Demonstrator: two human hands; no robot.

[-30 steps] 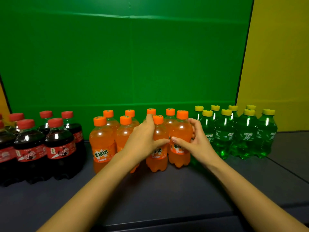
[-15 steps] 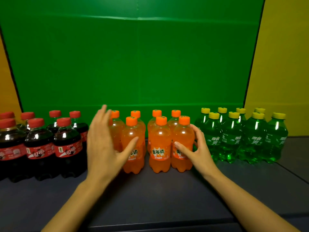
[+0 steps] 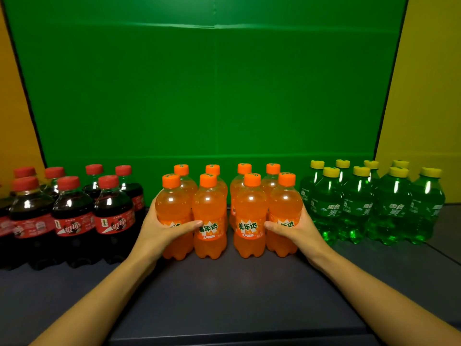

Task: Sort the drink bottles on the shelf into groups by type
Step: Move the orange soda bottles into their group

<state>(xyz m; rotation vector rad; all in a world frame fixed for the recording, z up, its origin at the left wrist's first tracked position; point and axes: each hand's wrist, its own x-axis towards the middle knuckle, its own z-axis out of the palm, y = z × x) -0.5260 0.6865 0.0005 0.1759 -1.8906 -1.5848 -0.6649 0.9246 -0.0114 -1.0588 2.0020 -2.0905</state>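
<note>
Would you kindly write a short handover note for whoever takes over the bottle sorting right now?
Left hand holds the outer-left front orange bottle; right hand holds the outer-right front orange bottle. On the shelf: cola bottles left, orange middle, green bottles right. Done: the three types look grouped. Left: probably close the gap in the middle of the orange group, then let go.

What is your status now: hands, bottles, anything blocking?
Left hand grips leftmost front orange plastic bottle; right hand grips rightmost front orange bottle. Orange bottles stand between dark red-capped cola bottles and green yellow-capped bottles. Nothing blocks.
</note>
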